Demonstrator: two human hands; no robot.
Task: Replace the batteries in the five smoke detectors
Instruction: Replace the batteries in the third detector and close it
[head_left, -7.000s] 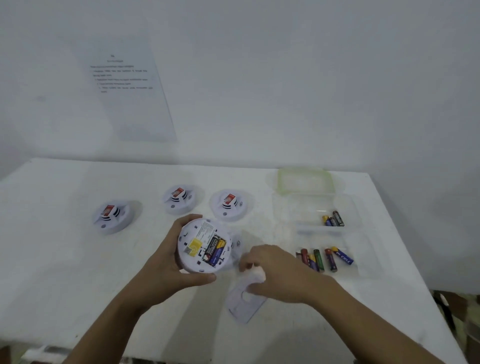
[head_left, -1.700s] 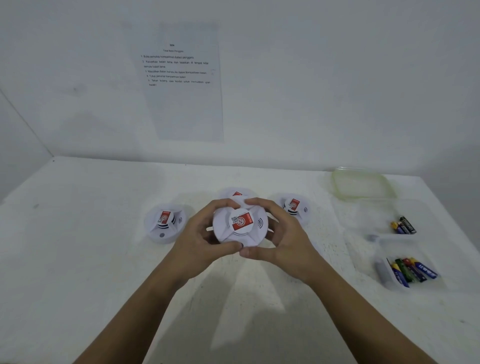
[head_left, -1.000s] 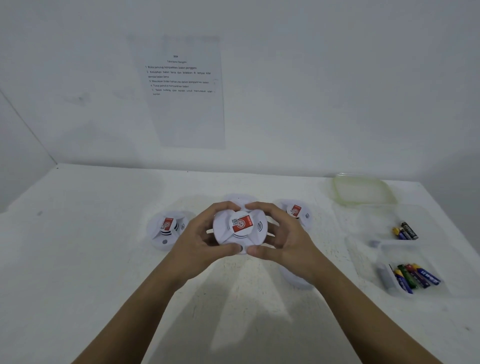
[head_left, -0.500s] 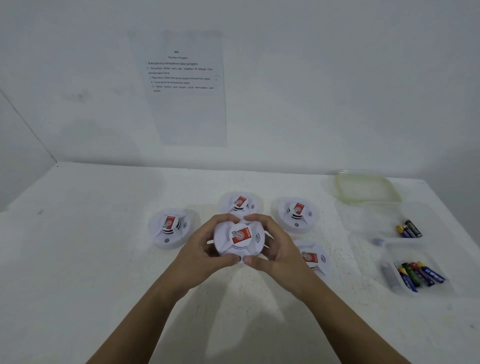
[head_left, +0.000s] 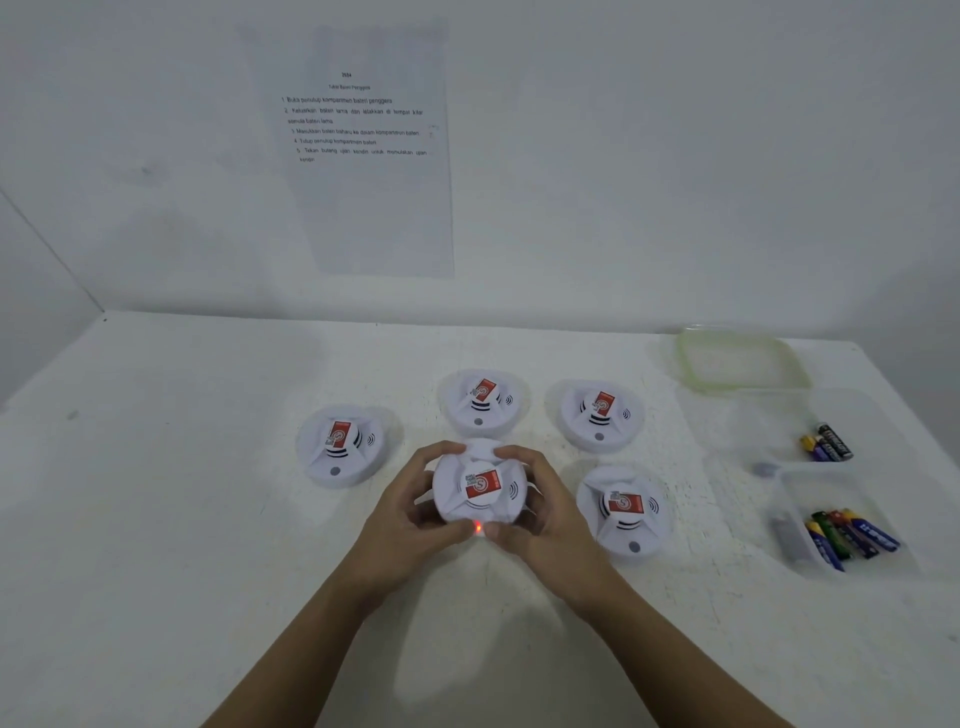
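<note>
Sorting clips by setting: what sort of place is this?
Probably a staged workbench: a white table against a plain wall, a printed instruction sheet on it, and batteries in clear tubs.

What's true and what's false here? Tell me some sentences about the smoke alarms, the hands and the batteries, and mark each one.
1. The left hand and the right hand hold one smoke detector together. True.
2. A red light glows on that smoke detector's near edge. True.
3. Six more detectors lie nearby. False: four other detectors lie on the table.
4. All the cells lie loose on the tabletop. False: the batteries sit in clear containers on the right.
</note>
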